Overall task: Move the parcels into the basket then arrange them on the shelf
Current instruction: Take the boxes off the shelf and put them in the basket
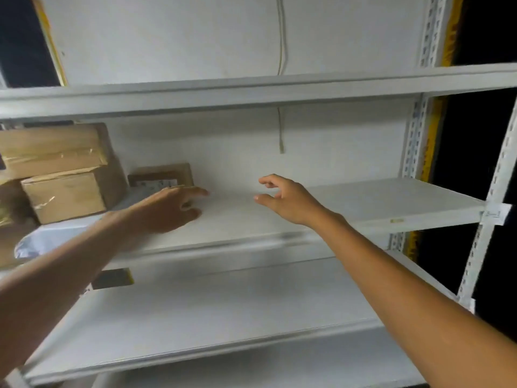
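Left hand (167, 211): fingers (195, 192) extended almost straight and close together, with the thumb spread below them; nothing is gripped. The frame is blurred here, so it cannot be told whether the fingertips touch the shelf board (391, 200) beneath them. Right hand (293, 201): fingers (268, 180) loosely curled and half open, with the thumb held apart below the index finger; the hand is empty and sits above the board, clear of every parcel. Both forearms reach up and forward from the lower edge of the view. The palms face down and the two hands are near each other but not touching. Parcel positions: the small brown box (165, 175) stands against the back wall just behind the left fingers. The lower cardboard box (67, 196) is beside the left wrist, on the side away from the right hand. The upper cardboard box (50, 149) is stacked on it. The pale plastic mailer (50, 236) lies flat on the board and passes under the left forearm toward the fingers. A second white board (223, 312) lies below both arms. A thin cord (281, 130) hangs on the wall above and beyond the right fingers.
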Demonstrator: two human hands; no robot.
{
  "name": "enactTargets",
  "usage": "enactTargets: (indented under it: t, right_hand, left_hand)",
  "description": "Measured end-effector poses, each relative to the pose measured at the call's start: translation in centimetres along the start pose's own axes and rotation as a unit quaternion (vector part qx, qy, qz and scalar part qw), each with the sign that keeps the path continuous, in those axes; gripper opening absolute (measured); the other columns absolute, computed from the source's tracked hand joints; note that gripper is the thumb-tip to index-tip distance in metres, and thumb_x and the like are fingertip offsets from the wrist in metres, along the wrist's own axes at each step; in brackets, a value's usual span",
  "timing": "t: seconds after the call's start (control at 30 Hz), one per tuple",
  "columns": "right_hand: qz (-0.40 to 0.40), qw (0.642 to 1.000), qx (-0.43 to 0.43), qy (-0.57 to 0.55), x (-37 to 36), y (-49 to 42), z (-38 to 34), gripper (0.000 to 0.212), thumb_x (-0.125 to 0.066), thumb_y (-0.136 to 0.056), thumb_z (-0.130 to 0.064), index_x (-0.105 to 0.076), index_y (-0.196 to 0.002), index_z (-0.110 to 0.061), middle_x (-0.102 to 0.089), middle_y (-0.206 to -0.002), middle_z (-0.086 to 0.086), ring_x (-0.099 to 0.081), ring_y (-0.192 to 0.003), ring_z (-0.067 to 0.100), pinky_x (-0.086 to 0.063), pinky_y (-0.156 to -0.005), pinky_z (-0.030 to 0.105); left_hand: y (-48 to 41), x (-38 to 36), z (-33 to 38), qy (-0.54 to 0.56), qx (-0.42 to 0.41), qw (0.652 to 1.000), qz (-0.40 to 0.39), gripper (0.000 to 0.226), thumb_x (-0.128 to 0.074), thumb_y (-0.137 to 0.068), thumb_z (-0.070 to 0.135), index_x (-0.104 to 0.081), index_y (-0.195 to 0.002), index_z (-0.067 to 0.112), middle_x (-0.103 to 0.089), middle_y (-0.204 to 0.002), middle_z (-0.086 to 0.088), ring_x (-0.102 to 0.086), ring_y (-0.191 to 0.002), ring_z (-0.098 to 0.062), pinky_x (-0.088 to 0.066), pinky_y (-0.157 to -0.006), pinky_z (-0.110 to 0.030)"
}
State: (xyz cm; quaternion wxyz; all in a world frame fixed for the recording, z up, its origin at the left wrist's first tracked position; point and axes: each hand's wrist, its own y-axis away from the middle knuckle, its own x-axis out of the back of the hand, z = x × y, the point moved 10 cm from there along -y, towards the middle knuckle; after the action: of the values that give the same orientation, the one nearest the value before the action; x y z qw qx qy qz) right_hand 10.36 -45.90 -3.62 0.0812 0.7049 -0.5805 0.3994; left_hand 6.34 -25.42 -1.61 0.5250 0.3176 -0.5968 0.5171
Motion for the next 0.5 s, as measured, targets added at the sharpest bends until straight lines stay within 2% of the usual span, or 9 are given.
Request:
enactTargets:
  t: [0.07,0.13,0.23,0.33,0.5]
  right_hand:
    - [-0.009,1.0,0.015,-0.001,-2.1,-1.6,-1.9,0.053,-0.059,-0.092,-0.046,-0.046,-0.14,-0.028,-0.046,-0.144,-0.003,-0.051,-0.125,0.018,-0.038,-0.096,0.027]
    - [-0.015,1.0,0.026,0.0,-4.0,-3.0,-3.7,0.054,-0.058,-0.093,-0.045,-0.045,-0.142,-0.027,-0.045,-0.145,-0.002,-0.051,-0.125,0.018,-0.037,-0.094,0.026]
    - [-0.027,0.999,0.036,0.0,-7.0,-5.1,-5.8,0.053,-0.059,-0.094,-0.044,-0.045,-0.142,-0.027,-0.045,-0.146,-0.002,-0.054,-0.119,0.018,-0.039,-0.091,0.026]
    - [-0.025,0.999,0.038,-0.004,-9.3,-7.2,-7.1,0.053,-0.06,-0.093,-0.045,-0.045,-0.14,-0.028,-0.044,-0.146,-0.001,-0.05,-0.125,0.02,-0.041,-0.095,0.029]
    - [-0.045,0.998,0.038,0.003,-13.3,-10.1,-7.7,0.054,-0.06,-0.093,-0.041,-0.043,-0.142,-0.026,-0.042,-0.148,0.001,-0.048,-0.129,0.021,-0.04,-0.099,0.032]
  left_hand:
    - [0.9,1.4,-2.7,0.001,0.007,1.0,0.013,0.045,-0.059,-0.09,0.025,-0.053,-0.135,0.021,-0.062,-0.127,-0.009,-0.059,-0.113,-0.022,-0.042,-0.097,-0.03]
    - [1.4,2.6,-5.1,0.003,0.01,1.0,0.027,0.047,-0.062,-0.09,0.018,-0.052,-0.136,0.017,-0.058,-0.134,-0.006,-0.057,-0.117,-0.021,-0.04,-0.1,-0.028]
    - [2.0,4.1,-9.0,0.002,0.027,0.998,0.055,0.049,-0.062,-0.09,0.019,-0.05,-0.138,0.018,-0.055,-0.137,-0.006,-0.056,-0.119,-0.022,-0.041,-0.101,-0.029]
    - [2.3,4.0,-12.2,0.013,0.038,0.998,0.058,0.052,-0.061,-0.091,0.018,-0.046,-0.141,0.018,-0.053,-0.138,-0.009,-0.058,-0.116,-0.024,-0.046,-0.097,-0.033]
    - [1.3,2.1,-15.9,0.024,0.049,0.997,0.054,0.055,-0.06,-0.092,0.018,-0.04,-0.144,0.016,-0.042,-0.147,-0.012,-0.045,-0.13,-0.026,-0.038,-0.102,-0.031]
